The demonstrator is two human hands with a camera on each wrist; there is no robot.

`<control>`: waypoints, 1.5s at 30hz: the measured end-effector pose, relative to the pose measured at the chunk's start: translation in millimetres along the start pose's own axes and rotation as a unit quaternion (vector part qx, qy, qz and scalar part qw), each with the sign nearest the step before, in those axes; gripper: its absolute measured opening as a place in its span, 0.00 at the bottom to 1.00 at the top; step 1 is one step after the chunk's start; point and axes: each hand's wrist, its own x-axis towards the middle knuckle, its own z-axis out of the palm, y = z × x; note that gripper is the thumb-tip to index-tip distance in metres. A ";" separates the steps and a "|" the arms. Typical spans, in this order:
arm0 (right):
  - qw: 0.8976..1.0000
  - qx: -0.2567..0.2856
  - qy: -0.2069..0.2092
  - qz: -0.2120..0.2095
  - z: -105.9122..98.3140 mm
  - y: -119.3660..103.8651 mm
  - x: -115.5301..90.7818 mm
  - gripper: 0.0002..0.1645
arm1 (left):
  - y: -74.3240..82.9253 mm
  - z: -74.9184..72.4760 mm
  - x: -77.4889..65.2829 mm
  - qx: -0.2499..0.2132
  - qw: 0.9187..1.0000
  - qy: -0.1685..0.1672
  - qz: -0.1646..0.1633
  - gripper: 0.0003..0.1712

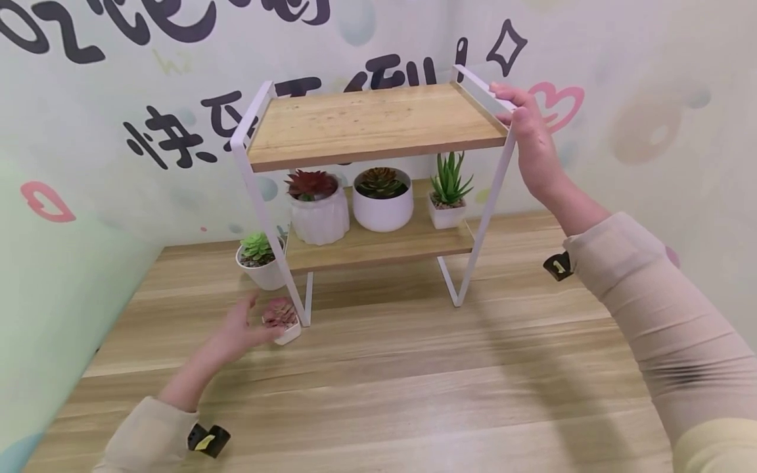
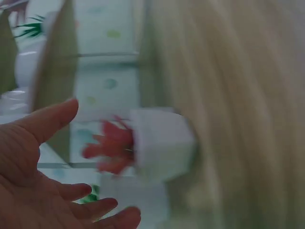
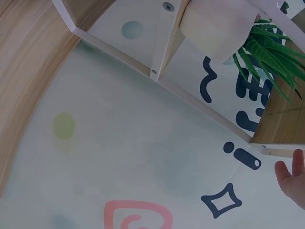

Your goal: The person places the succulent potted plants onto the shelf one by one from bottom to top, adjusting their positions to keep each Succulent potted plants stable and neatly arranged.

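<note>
My left hand (image 1: 236, 332) reaches toward a small pink succulent in a white pot (image 1: 288, 334) at the foot of the two-tier shelf. Its thumb and fingers are spread, and the left wrist view shows the blurred pot (image 2: 164, 145) just beyond the fingertips. With my right hand (image 1: 535, 141) I grip the white metal rail at the right end of the shelf's wooden top (image 1: 378, 121). Only a few fingertips (image 3: 298, 164) of that hand appear in the right wrist view, beside the frame corner. Behind the pink succulent stands a green succulent in a round white pot (image 1: 269, 272).
On the lower board (image 1: 378, 253) stand a dark red succulent in a ribbed white pot (image 1: 321, 220), a brownish succulent in a round white pot (image 1: 383, 211) and a spiky green plant (image 1: 449, 180) in a square pot. A printed wall (image 1: 621, 52) rises behind the wooden table (image 1: 414, 394).
</note>
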 end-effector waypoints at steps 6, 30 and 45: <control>1.000 0.002 -0.002 0.004 -0.4 0.0 0.4 0.18 | -29.7 16.6 13.4 0.022 1.000 0.010 0.004 0.56; 1.000 -0.002 -0.002 0.009 -0.6 -1.9 0.3 0.18 | -41.5 19.5 17.6 0.021 1.000 0.022 -0.004 0.44; 1.000 -0.001 -0.003 0.024 -1.4 -4.0 0.6 0.17 | -29.7 -2.9 3.3 0.013 1.000 0.003 0.028 0.48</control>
